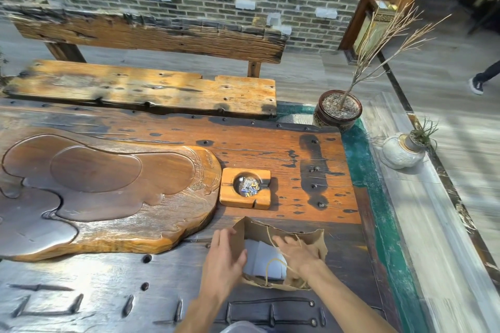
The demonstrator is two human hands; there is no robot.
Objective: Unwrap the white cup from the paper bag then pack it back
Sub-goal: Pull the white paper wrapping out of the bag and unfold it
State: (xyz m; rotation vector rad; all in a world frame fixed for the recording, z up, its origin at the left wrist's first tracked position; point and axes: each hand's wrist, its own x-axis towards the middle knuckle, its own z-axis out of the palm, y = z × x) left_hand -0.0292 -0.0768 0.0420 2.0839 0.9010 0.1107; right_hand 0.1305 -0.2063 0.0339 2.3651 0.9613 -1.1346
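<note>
head view | left hand (226, 257) fingers spread, flat against the outer left wall of the crumpled brown paper bag (311, 240) | right hand (296, 251) open, reaching into the bag's mouth | white wrapped bundle (263, 262) inside bag, cup itself hidden | bag on dark studded desk (108, 292), just below square wooden ashtray (245, 188)
</note>
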